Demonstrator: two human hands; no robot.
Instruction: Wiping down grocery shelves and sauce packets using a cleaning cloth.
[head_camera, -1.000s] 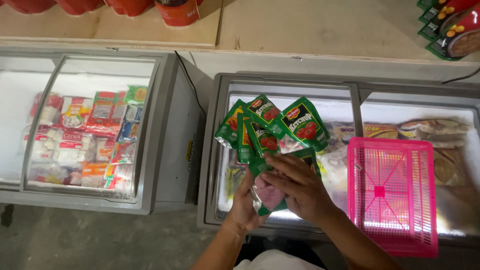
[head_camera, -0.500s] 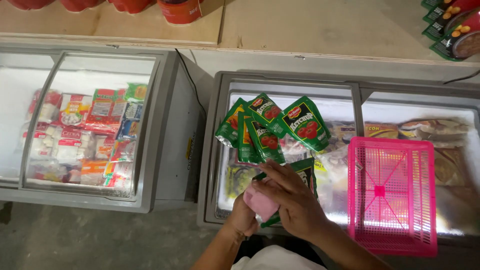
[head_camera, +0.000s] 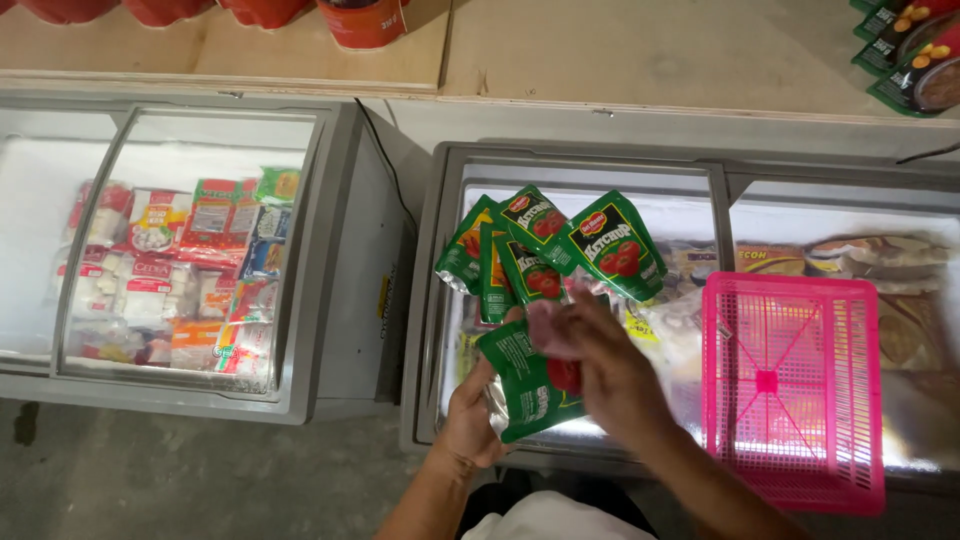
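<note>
My left hand (head_camera: 468, 415) grips a green sauce pouch (head_camera: 528, 380) from below, over the glass lid of the right chest freezer (head_camera: 430, 330). My right hand (head_camera: 610, 375) lies on top of that pouch, its fingers blurred and pressed around something pinkish at its upper edge. Just beyond my hands, several more green pouches (head_camera: 550, 245) with tomato pictures lie fanned out on the freezer lid.
A pink plastic basket (head_camera: 795, 385) sits upside down on the freezer lid to the right. The left chest freezer (head_camera: 330, 300) holds packed frozen foods (head_camera: 175, 270) under curved glass. Wooden shelving (head_camera: 650, 60) with red containers runs along the back.
The pouch has turned so its green back faces up, and both hands have shifted slightly up toward the fanned pouches. My right hand moved over the pouch's top.
</note>
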